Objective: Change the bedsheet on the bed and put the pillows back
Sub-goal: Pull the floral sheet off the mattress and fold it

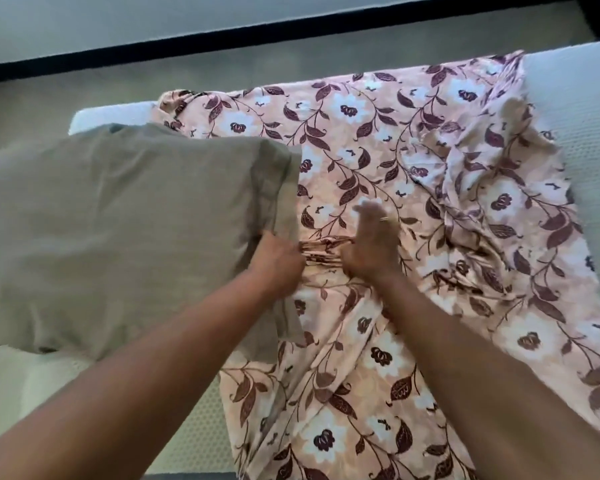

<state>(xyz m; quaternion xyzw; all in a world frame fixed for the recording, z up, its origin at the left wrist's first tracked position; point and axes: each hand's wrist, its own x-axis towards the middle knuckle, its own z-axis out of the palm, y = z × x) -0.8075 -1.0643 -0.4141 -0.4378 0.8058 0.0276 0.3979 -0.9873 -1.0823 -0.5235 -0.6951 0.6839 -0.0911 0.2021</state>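
- on top of the bare white mattress, which runs from the far edge of the view to the near one, lie all the task's things. its dimpled cover shows at far right, far left and near left.
- bedsheet: pink-beige cloth printed with dark maroon leaves and white flowers. it is spread loose and wrinkled over the middle and right of the mattress, its edges lying free on top. a small bunch of it is drawn tight between the two hands.
- pillow: in a plain taupe case, lying flat on the left part of the mattress. its right edge overlaps the left margin of the bedsheet.
- floor: grey-green, beyond the far edge of the mattress, crossed by a black band.
- left hand: at the pillow's right edge, back of the hand up. its fingers curl down into the left end of the bunch and grip it. the fingertips are hidden.
- right hand: just right of the bunch, thumb against its right end. the fingers stretch away from the person, close together and blurred. whether the thumb pinches the cloth cannot be told.
- ring: a thin pale band on one finger of the right hand.
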